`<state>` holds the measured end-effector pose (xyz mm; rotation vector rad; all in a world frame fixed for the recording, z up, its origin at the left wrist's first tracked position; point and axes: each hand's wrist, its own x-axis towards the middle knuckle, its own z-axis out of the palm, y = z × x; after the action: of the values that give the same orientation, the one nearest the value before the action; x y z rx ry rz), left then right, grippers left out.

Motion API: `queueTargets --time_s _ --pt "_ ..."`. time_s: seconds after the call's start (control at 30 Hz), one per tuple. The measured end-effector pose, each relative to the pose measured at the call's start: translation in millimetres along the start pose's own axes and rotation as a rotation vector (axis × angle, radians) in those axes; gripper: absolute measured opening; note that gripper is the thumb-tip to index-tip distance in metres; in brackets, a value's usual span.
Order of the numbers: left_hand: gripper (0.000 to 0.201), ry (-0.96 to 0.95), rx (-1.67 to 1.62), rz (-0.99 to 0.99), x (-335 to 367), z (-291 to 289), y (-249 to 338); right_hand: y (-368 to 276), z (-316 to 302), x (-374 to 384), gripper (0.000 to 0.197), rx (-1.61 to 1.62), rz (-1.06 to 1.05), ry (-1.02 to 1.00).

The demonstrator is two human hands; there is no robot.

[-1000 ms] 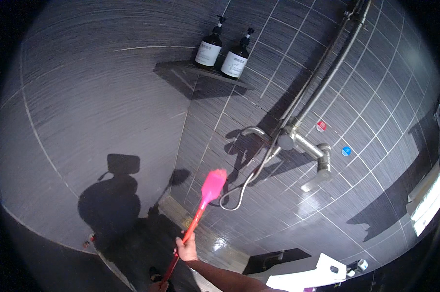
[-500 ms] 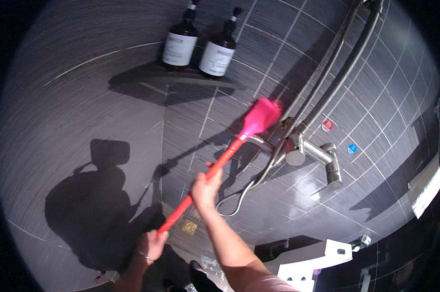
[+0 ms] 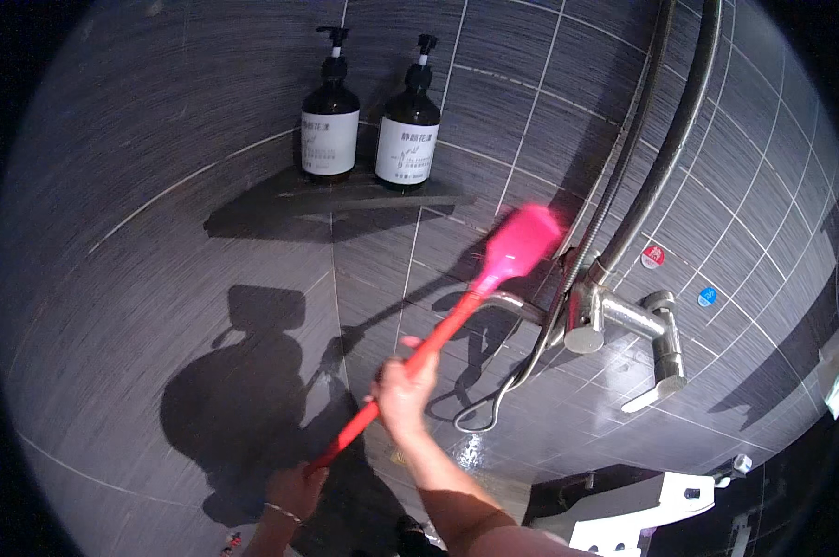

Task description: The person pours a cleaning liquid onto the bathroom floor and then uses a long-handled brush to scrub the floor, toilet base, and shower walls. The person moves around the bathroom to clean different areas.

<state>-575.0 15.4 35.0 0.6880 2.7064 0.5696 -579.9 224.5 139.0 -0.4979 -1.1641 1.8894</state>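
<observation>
A long-handled scrub brush (image 3: 522, 243) with a pink head and a red-orange handle slants up and to the right across the view. Its head is against or close to the grey tiled wall, just left of the shower mixer (image 3: 585, 320); the bristles are mostly hidden. Halfway along the handle my right hand (image 3: 406, 395) is wrapped round it. Lower down, my left hand (image 3: 296, 487), with a bracelet at the wrist, grips the handle's end. Both hands are closed on the brush.
Two dark pump bottles, one on the left (image 3: 329, 139) and one on the right (image 3: 408, 139), stand on a dark corner shelf (image 3: 345, 218). A metal shower hose (image 3: 624, 158) loops below the mixer. White furniture (image 3: 642, 506) stands at the lower right.
The view has shifted, so shelf, bottles and mixer sit lower in it. The brush head remains just left of the mixer, and both hands keep their hold on the handle.
</observation>
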Motion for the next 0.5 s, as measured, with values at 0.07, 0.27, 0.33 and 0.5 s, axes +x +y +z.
queueTargets --time_s 0.07,0.27,0.33,0.5 --pt "0.037 0.049 0.013 -0.008 -1.1 -8.6 -7.0 19.9 20.6 7.0 0.035 -0.031 0.037 -0.079" --pt "0.036 0.064 -0.047 0.167 9.7 -21.3 7.3 -7.9 -5.8 -1.8 0.03 0.096 -0.058 -0.059" --pt "0.035 -0.019 -0.048 0.117 26.9 2.9 5.6 -12.6 -18.6 9.3 0.027 0.061 -0.075 -0.037" --pt "0.034 0.029 -0.37 0.06 4.3 53.0 -68.4 63.2 -1.4 0.2 0.032 -0.184 -0.09 -0.078"
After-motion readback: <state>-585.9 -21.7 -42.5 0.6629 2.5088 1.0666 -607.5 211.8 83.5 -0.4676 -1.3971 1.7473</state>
